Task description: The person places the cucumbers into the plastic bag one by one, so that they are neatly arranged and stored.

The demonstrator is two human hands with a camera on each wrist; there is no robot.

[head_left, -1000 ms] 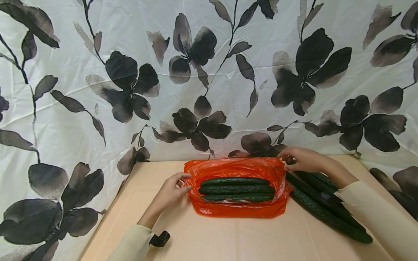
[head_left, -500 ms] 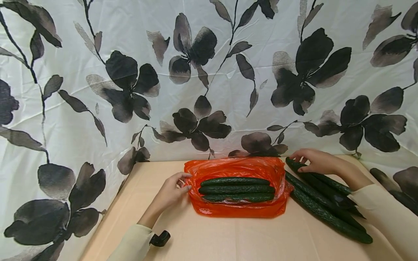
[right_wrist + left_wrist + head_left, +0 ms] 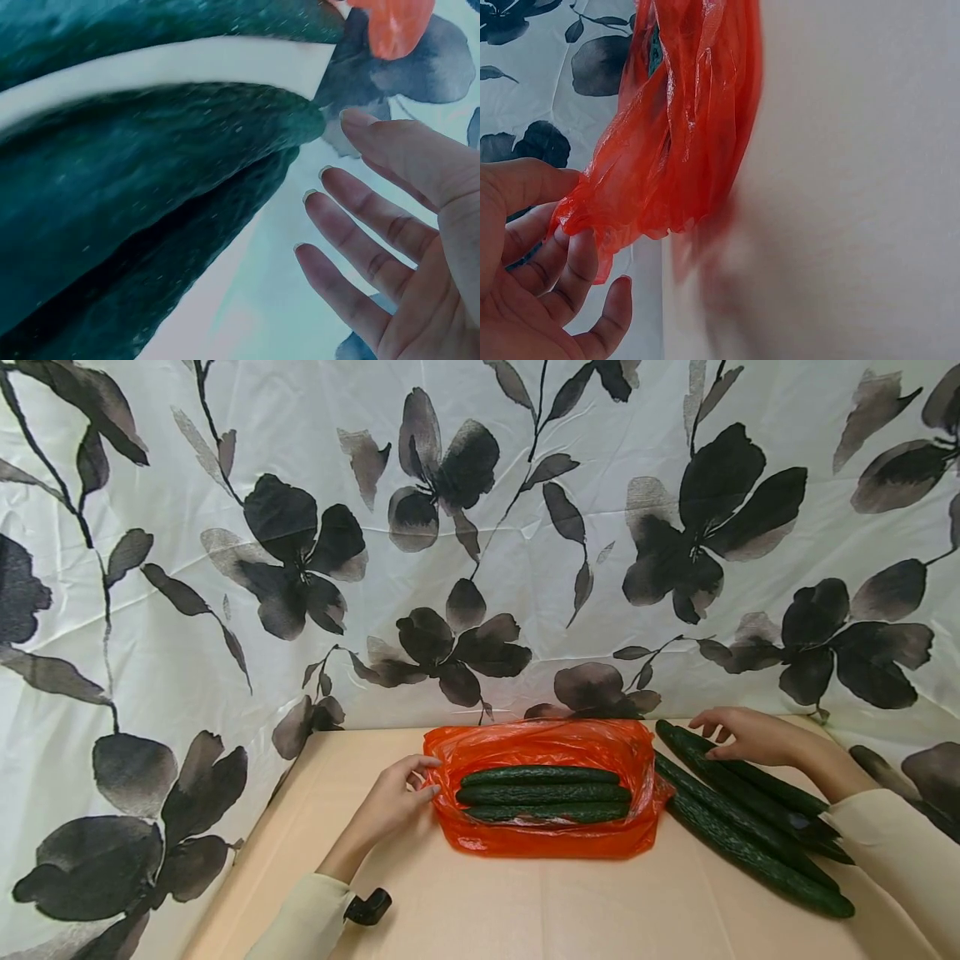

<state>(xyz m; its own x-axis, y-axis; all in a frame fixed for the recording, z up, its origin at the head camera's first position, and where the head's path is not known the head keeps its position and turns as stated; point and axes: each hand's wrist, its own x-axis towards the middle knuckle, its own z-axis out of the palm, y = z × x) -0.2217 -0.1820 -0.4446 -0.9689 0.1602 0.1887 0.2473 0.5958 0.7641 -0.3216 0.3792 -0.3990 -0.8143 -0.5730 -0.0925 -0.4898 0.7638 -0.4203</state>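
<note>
A floral backdrop cloth [image 3: 480,527] hangs behind one tan desk [image 3: 525,902], on which one orange plastic bag [image 3: 547,839] lies at centre containing three cucumbers [image 3: 542,794] stacked side by side lengthwise. Just right of the bag, three loose cucumbers [image 3: 742,827] lie diagonally on the desk, touching one another. The left hand [image 3: 390,802] pinches the left edge of the bag between thumb and curled fingers [image 3: 570,262], while the right hand [image 3: 750,735] hovers at the far ends of the loose cucumbers, its fingers [image 3: 352,247] straight, spread apart and holding nothing.
</note>
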